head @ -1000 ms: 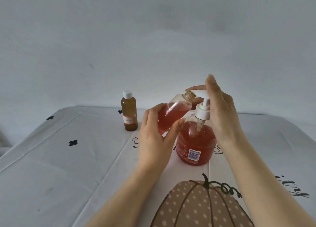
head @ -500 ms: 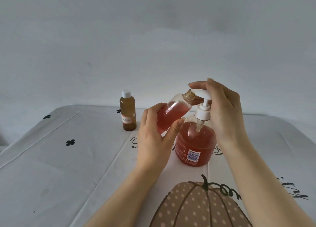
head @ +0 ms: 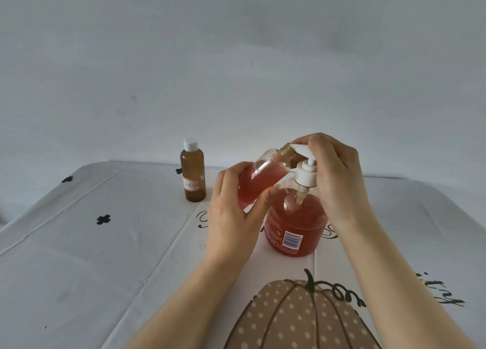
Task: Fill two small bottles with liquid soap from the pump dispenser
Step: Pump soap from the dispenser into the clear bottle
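Note:
My left hand (head: 234, 214) grips a small clear bottle (head: 263, 176), tilted so its threaded mouth meets the white pump nozzle (head: 299, 150). Pink soap fills well over half of that bottle. My right hand (head: 339, 175) curls over the pump head from the right, fingers on top of the nozzle. The pump dispenser (head: 294, 225) is a round jar of red-pink soap standing on the table. A second small bottle (head: 192, 175), amber with a white cap and a label, stands upright to the left, apart from both hands.
The table wears a white cloth (head: 92, 256) with black clover marks, a dotted brown pumpkin print (head: 297, 319) at the near edge and black lettering at the right. A plain grey wall rises behind.
My right hand has gone from raised, straight fingers to fingers curled down over the pump head. The left hand keeps the tilted bottle at the nozzle.

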The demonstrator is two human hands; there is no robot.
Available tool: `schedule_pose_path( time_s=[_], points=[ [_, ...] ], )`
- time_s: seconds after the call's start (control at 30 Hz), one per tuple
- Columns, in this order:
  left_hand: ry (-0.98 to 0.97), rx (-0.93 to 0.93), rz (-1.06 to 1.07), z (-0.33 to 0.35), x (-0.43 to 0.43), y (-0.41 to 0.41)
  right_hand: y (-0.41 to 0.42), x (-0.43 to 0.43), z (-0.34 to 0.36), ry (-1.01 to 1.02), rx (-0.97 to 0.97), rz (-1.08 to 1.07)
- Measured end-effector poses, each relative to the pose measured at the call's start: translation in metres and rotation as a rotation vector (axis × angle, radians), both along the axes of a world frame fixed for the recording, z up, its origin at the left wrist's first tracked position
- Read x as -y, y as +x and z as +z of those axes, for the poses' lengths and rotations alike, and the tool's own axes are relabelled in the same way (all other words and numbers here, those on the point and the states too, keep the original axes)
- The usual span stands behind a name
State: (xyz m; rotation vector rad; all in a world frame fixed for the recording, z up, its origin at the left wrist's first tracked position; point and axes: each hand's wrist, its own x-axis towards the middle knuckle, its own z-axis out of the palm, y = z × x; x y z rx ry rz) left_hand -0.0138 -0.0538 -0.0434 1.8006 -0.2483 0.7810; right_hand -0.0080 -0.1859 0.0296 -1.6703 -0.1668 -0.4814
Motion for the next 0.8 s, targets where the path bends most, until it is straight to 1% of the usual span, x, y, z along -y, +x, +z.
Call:
schedule_pose_path(
  time_s=[0.2, 0.5, 0.67, 0.8],
  points=[
    [0.031, -0.007, 0.018, -0.0042, -0.004, 0.004, -0.0014, -0.0013, -0.005, -0.006, 0.013, -0.03],
    [0.015, -0.016, 0.022, -0.0031, -0.0032, 0.0006, -0.0011, -0.0029, -0.0049, -0.068, 0.005, -0.07],
    [-0.012, -0.025, 0.014, -0.0002, -0.0003, -0.0003, -0.0027, -0.0054, -0.0024, 0.006, 0.008, -0.067],
    [-0.029, -0.031, 0.004, 0.001, 0.0003, -0.0002, -0.0038, -0.0046, 0.0021, -0.023, 0.008, -0.075]
  ],
)
